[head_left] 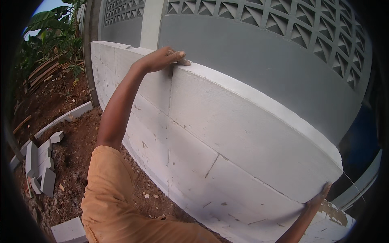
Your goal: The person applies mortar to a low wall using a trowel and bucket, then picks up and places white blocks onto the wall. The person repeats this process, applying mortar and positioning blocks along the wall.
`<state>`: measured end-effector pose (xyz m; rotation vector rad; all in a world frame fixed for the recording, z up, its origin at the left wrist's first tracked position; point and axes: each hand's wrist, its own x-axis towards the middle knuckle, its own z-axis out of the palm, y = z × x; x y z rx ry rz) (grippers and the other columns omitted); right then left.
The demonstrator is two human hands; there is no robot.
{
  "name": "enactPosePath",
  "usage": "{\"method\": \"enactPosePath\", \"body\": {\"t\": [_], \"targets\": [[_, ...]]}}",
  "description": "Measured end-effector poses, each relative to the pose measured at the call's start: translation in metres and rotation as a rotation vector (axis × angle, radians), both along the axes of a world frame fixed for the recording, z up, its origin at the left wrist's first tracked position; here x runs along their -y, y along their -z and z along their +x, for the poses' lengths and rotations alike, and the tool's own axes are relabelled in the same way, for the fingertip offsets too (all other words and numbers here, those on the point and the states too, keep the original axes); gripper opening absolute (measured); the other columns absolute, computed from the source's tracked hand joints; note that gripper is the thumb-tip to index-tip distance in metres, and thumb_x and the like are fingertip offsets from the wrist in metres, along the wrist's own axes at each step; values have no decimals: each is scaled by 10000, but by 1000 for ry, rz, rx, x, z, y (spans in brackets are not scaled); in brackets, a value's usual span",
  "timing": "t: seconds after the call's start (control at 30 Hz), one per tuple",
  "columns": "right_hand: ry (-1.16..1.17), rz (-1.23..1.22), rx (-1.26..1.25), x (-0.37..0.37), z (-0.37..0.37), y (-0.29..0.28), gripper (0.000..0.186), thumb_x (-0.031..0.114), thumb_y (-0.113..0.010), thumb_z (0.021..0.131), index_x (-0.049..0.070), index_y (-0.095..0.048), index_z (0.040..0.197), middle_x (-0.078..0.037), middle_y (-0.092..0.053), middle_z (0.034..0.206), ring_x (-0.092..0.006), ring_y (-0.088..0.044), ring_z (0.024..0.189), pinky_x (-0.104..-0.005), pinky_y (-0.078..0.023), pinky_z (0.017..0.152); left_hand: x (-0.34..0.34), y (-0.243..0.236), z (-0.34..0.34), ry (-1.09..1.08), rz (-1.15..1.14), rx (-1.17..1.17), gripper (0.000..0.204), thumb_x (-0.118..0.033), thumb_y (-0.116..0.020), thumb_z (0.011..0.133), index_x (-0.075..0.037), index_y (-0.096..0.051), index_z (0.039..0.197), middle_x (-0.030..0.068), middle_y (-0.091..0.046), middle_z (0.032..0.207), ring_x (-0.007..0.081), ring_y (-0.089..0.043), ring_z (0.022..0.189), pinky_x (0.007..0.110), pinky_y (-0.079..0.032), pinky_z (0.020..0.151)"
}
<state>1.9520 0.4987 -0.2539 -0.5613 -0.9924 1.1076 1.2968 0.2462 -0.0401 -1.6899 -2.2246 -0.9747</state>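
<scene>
A long white lightweight concrete block lies along the top course of a wall of similar blocks. My left hand is on its upper left corner, beside the upright joint with the neighbouring block. The fingers of that hand curl over the top edge, partly hidden, with the thumb toward the right. At the opposite end, my right hand grips the block's lower right corner, just above the course below. Grey mortar shows on that course to the right of the hand.
Behind the wall stands a grey building wall with patterned vent blocks. A thin string runs off past the block's right end. Loose blocks lie on brown soil at left, and another block lies nearer. Banana plants grow behind.
</scene>
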Motion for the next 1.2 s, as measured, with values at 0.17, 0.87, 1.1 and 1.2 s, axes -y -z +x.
{"method": "enactPosePath", "body": {"t": [0.17, 0.87, 1.1, 1.2], "targets": [[118, -55, 23, 8, -16, -7, 789, 575, -501, 968, 4, -353, 1491, -165, -437, 1462, -309, -463, 1344, -448, -393, 1130, 3, -1, -1, -20, -7, -1, 682, -707, -435, 951, -142, -776, 1120, 184, -716, 1166, 394, -588, 1254, 537, -403, 1100], [-58, 64, 134, 33, -28, -23, 820, 467, -669, 805, 26, -407, 1445, -151, -566, 1271, -259, -569, 1158, -419, -471, 999, -15, 19, -43, 307, 152, 181, 508, -398, -461, 1070, 48, -705, 1086, 172, -732, 1088, 250, -661, 1116, 375, -412, 1084], [-50, 45, 184, 33, -28, -21, 824, 525, -626, 859, 30, -380, 1471, -152, -526, 1329, -248, -519, 1221, -416, -416, 1058, -12, 17, -38, 242, 155, 155, 501, -375, -448, 1077, 44, -723, 1084, 155, -729, 1120, 225, -650, 1128, 356, -402, 1081], [-205, 179, 157, 25, -11, -22, 959, 706, -479, 898, 36, -265, 1550, -183, -380, 1509, -258, -367, 1400, -413, -297, 1159, -7, 14, -29, 176, 147, 63, 512, -399, -447, 1075, 32, -721, 1109, 138, -732, 1120, 218, -638, 1142, 355, -390, 1085]]}}
